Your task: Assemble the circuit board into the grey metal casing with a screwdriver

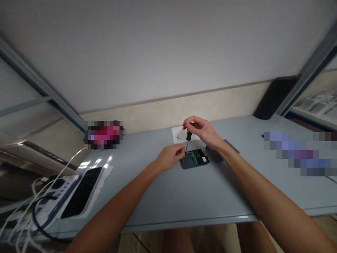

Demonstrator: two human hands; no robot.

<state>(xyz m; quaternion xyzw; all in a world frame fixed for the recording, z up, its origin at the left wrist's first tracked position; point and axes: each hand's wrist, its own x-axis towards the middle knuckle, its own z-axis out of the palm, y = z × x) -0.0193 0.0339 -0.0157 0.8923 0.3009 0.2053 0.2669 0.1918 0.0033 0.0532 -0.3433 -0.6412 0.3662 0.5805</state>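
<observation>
A screwdriver (189,135) with a black and yellow handle stands nearly upright in my right hand (202,129), the fingers closed around the handle's top. Its thin shaft points down at the left part of a green circuit board (195,157), set in a dark grey open casing (188,163) that lies flat. My left hand (171,155) is closed at the casing's upper left corner, fingertips curled beside the screwdriver tip; what they pinch is hidden. Behind the casing, a white sheet (177,132) carries several tiny dark screws (178,137).
Partly behind my right forearm lies a dark grey flat panel (231,146). To the left are a phone (83,191), a power strip (59,200) and tangled cables. A black cylinder (273,98) stands at the back right. Blurred-out items lie at both sides of the grey table (184,200).
</observation>
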